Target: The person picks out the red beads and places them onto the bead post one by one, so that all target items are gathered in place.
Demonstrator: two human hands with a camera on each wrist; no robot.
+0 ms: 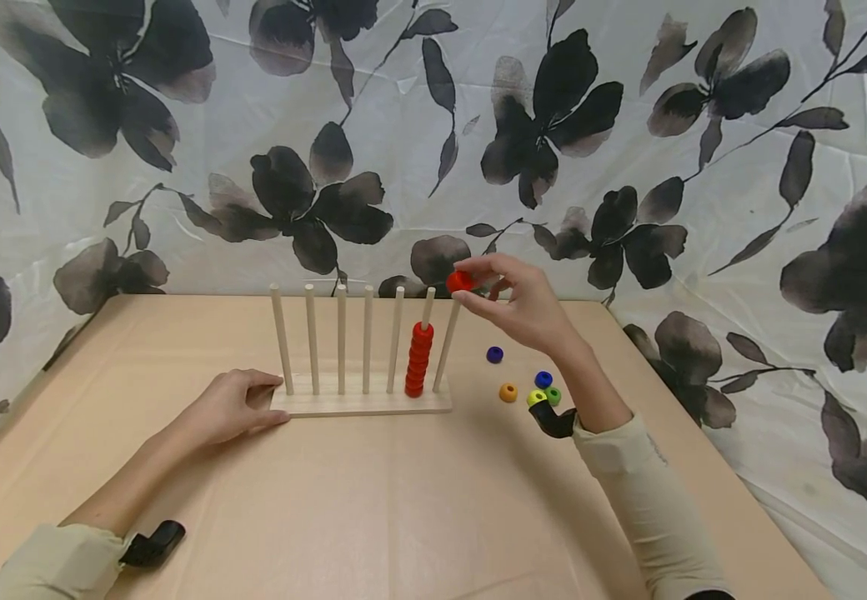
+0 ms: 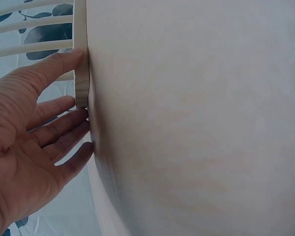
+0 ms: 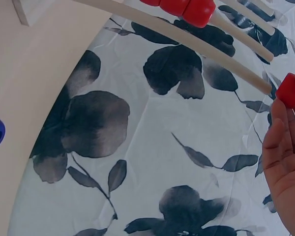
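A wooden peg rack (image 1: 362, 406) with several upright pegs stands on the table. My left hand (image 1: 234, 406) holds the left end of its base, thumb and fingertips against the wood; in the left wrist view the thumb (image 2: 64, 64) lies on the base's edge (image 2: 81, 73). Red beads (image 1: 418, 360) are stacked on the second peg from the right. Thumb and fingers of my right hand (image 1: 519, 302) pinch another red bead (image 1: 459, 281) at the top of the rightmost peg. The right wrist view shows this bead (image 3: 289, 91) right at the peg's tip.
Loose beads lie on the table right of the rack: a blue bead (image 1: 494, 355), an orange bead (image 1: 508, 392), and a cluster with a second blue bead (image 1: 543, 380), a green bead (image 1: 553, 396) and a yellow bead (image 1: 536, 398). Floral fabric (image 1: 433, 125) hangs behind the table.
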